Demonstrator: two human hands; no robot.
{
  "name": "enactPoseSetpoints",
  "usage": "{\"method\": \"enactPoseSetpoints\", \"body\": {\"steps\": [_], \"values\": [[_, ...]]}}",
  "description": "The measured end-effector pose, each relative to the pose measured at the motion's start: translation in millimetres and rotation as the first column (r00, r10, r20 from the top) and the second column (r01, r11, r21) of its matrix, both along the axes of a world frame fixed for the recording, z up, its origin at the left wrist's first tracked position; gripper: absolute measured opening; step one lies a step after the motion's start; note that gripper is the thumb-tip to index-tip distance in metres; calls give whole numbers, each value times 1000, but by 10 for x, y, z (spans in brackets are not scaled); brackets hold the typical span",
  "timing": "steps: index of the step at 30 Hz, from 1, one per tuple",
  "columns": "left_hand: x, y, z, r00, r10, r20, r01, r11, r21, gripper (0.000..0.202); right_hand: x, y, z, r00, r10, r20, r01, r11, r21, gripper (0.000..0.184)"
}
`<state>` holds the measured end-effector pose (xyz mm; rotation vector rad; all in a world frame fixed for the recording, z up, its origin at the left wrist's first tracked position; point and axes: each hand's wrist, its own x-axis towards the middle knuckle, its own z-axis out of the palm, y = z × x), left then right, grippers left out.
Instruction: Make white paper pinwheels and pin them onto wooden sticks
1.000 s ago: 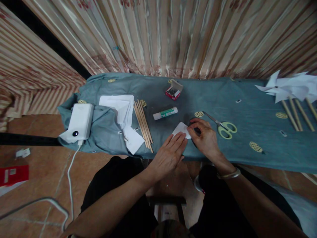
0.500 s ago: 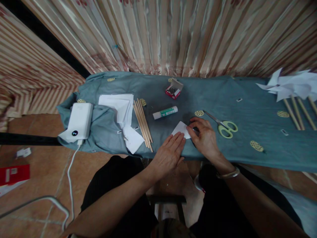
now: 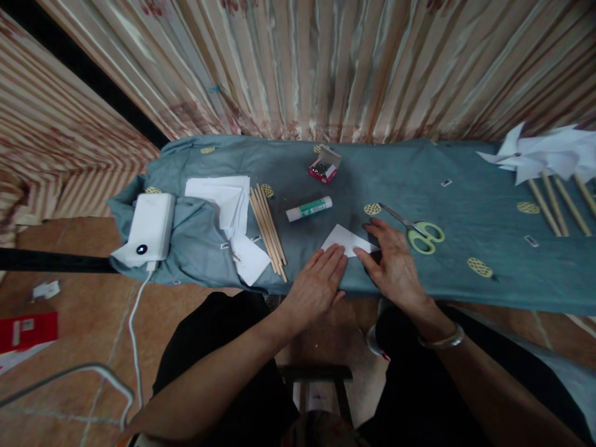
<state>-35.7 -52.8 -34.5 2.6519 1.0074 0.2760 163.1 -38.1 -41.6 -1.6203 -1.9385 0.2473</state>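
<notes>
A small folded white paper triangle (image 3: 347, 239) lies on the blue-grey cloth (image 3: 442, 192) near its front edge. My left hand (image 3: 315, 287) lies flat with fingers stretched out, fingertips on the paper's near-left corner. My right hand (image 3: 393, 261) rests flat on the cloth, fingers spread, thumb pressing the paper's near edge. Green-handled scissors (image 3: 416, 231) lie just right of my right hand. A glue stick (image 3: 309, 209) lies just beyond the paper.
White paper squares (image 3: 223, 202) and a bundle of wooden sticks (image 3: 267, 231) lie to the left, beside a white power bank (image 3: 148, 228) with a cable. A small red box (image 3: 325, 166) sits farther back. Paper pinwheels (image 3: 544, 155) on sticks lie far right.
My right hand has opened from a curled pinch over the paper and now lies flat. More of the paper triangle shows. My left hand has hardly moved.
</notes>
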Motion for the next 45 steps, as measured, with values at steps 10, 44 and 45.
{"method": "enactPoseSetpoints", "body": {"steps": [10, 44, 45], "values": [[-281, -139, 97, 1000, 22, -2, -21, 997, 77, 44, 226, -70, -31, 998, -50, -48, 50, 999, -14, 35], [-105, 218, 245, 957, 248, 150, -257, 966, 41, 48, 163, -37, 93, 712, -160, -684, -81, 948, -307, 30], [-81, 226, 228, 957, 247, 150, -253, 967, 21, 49, 165, -35, 81, 698, -155, -699, -96, 947, -306, 31]]}}
